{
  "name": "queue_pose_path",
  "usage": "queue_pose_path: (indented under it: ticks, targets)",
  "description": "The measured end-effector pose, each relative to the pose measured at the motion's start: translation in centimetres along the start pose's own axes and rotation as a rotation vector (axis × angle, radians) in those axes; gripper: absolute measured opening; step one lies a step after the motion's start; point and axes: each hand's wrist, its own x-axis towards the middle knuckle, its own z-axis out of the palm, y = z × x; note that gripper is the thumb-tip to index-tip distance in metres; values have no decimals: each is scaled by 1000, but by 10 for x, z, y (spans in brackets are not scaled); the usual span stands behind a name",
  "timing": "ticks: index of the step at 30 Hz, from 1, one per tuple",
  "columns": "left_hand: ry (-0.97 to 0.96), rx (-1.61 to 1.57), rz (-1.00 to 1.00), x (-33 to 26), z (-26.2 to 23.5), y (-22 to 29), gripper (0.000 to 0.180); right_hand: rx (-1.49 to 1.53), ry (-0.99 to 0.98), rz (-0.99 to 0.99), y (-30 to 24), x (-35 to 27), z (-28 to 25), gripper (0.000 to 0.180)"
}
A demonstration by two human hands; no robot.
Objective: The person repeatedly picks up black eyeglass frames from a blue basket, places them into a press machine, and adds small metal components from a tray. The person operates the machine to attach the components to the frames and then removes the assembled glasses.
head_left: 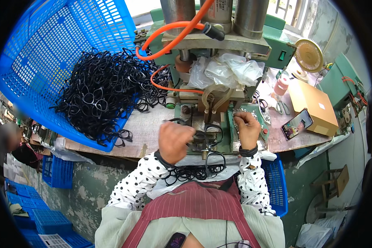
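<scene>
My left hand [175,141], slightly blurred, is closed at one side of a black eyeglass frame [214,133]; the frame's other rim shows at the press fixture [203,144]. The hand hides part of that frame. Over a green tray [263,142] of small shiny pieces [236,136], my right hand [248,129] has thumb and fingers pinched together. What lies between those fingertips is too small to make out. Several more black eyeglass frames [194,172] lie at the table's front edge, close to my apron.
A blue plastic crate [25,93] on the left spills a heap of black frames [99,91] onto the table. Ahead stands a green press with metal cylinders [250,18], an orange hose [169,49] and plastic bags [231,69]. At right are a phone [297,124], scissors [282,108] and a cardboard box [314,107].
</scene>
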Motion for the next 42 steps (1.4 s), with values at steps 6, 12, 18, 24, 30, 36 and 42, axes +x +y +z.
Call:
queue_pose_path:
  ticks: [6,12,18,24,30,36,42]
  targets:
    - [-104,-136,130,22,18,26,40,168,-100,-50,-48,-17,6,14]
    - [-170,-170,281,5,22,24,36,196,-147,75,-62,-24,28,25]
    - [-89,-270,53,33,-20,9,46,407,-51,23,-57,-29,54,32]
    - [178,-585,-613,64,-29,-5,21,515,-6,-3,-54,-32,62,32]
    - [-35,-359,65,34,-15,11,51,385,-12,-79,-51,-31,59,31]
    - [-284,-427,176,14,23,24,56,-274,167,-229,3,13,2,30]
    - [-314,-457,227,11,26,17,54,-721,65,-52,77,11,-45,24]
